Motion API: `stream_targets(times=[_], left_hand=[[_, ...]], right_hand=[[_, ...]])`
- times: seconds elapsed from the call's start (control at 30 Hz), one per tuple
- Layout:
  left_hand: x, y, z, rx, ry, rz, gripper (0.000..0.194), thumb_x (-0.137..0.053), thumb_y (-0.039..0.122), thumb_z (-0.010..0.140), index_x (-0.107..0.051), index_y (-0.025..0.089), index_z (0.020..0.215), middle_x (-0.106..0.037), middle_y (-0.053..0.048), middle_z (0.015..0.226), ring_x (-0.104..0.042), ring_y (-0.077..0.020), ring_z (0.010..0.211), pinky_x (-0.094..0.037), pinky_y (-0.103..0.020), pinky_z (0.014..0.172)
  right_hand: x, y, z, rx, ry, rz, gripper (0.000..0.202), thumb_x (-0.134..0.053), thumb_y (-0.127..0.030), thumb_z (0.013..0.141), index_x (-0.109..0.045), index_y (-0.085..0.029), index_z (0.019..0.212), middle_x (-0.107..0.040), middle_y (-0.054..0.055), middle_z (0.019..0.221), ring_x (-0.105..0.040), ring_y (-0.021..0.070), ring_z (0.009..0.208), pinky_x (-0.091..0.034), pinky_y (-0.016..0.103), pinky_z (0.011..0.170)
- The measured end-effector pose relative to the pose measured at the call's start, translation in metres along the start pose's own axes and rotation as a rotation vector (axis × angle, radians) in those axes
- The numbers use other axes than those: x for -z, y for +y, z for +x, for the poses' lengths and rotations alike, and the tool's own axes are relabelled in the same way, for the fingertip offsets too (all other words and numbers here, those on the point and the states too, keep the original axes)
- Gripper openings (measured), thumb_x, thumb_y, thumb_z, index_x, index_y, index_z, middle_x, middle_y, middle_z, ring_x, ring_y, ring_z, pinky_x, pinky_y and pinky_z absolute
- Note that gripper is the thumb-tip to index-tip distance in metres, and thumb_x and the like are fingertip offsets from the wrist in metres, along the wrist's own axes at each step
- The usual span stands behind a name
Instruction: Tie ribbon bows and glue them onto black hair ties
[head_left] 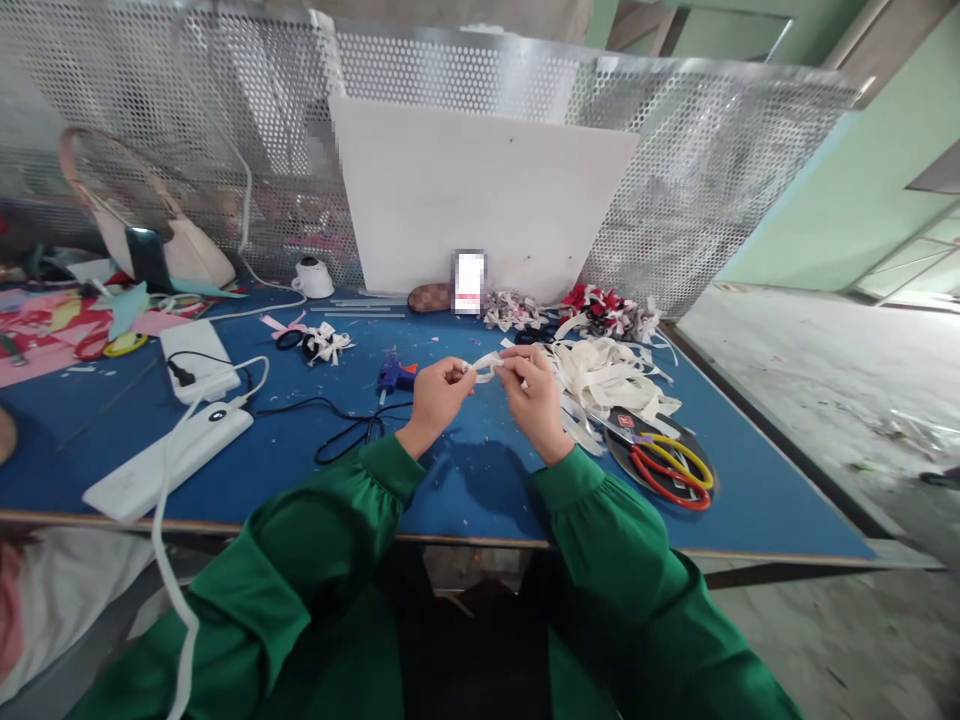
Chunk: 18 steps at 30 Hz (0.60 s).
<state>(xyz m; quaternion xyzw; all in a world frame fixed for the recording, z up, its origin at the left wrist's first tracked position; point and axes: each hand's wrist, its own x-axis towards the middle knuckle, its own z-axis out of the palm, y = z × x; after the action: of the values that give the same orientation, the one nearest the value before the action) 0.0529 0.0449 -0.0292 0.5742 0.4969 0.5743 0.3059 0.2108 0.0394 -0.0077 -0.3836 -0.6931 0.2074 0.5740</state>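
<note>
A short white ribbon [486, 362] is stretched between my two hands above the blue table, bent into a small loop. My left hand [441, 396] pinches one end between thumb and fingers. At the other end, my right hand [534, 396] also grips it with thumb and forefinger. Just left of my left hand lies a blue glue gun [394, 374] with its black cord. A heap of white ribbon strips [604, 375] sits right beside my right hand. Scissors with red and yellow handles [675, 465] rest on a dark round pad [652, 488] further right.
White power strips [176, 460] with cables lie at left. Behind them are a handbag [191, 250], coloured scraps [52, 320] and a small white camera [313, 278]. A phone with a lit screen [470, 280] stands before a white board [480, 190]. Red and white bows [607, 312] are piled behind the ribbon.
</note>
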Motion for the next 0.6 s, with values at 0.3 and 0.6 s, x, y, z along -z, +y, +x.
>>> stream_targets(times=[0.3,0.6], left_hand=[[0.001,0.001,-0.005,-0.133,-0.113,0.173,0.017,-0.064,0.034,0.082,-0.066,0.019,0.073,-0.064,0.0,0.062,-0.055,-0.013,0.057,-0.039,-0.023,0.056],[0.001,0.005,-0.008,-0.201,-0.095,0.318,0.015,-0.062,0.031,0.083,-0.066,0.02,0.075,-0.06,0.001,0.062,-0.049,-0.0117,0.056,-0.035,-0.023,0.055]], right_hand=[[-0.005,0.005,-0.004,-0.134,-0.157,-0.129,0.01,-0.054,-0.029,0.094,-0.058,-0.026,0.085,-0.066,-0.001,0.071,-0.054,0.0174,0.06,-0.035,0.029,0.063],[-0.008,0.011,-0.003,-0.256,-0.031,-0.019,0.014,-0.064,-0.031,0.086,-0.053,-0.024,0.092,-0.059,-0.006,0.062,-0.059,0.0147,0.054,-0.04,0.027,0.059]])
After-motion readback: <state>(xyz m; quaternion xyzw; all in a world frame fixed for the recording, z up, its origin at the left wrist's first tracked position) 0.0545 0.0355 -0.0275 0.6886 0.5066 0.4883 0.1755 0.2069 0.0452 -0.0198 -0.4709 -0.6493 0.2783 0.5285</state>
